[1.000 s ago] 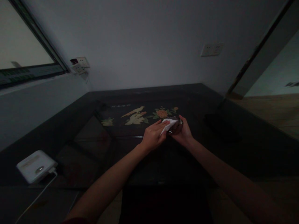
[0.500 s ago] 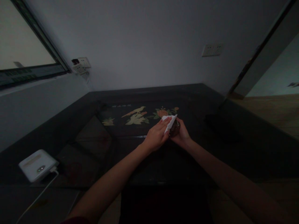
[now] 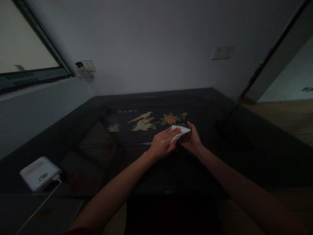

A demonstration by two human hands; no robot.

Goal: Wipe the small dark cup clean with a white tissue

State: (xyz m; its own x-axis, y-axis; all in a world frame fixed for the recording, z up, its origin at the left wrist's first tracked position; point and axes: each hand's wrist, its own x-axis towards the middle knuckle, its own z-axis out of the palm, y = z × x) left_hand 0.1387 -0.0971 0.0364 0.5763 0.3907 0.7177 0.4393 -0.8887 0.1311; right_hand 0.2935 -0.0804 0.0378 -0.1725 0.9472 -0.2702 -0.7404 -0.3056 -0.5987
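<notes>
My left hand pinches a white tissue and presses it against a dark, rounded, glossy object. Around the right side of that object my right hand is wrapped, holding it above the dark table. The object looks brown and shiny, but the dim light and the tissue hide its exact kind. Behind the hands, the tabletop bears a picture of birds and an orange flower.
A white box-shaped device with a green light and a white cable sits on the table at the left. A black flat item lies at the right. Wall sockets are on the wall behind.
The tissue has shifted slightly down and now spreads farther right over the dark object. My left hand has moved slightly down and left; my right hand has moved slightly right.
</notes>
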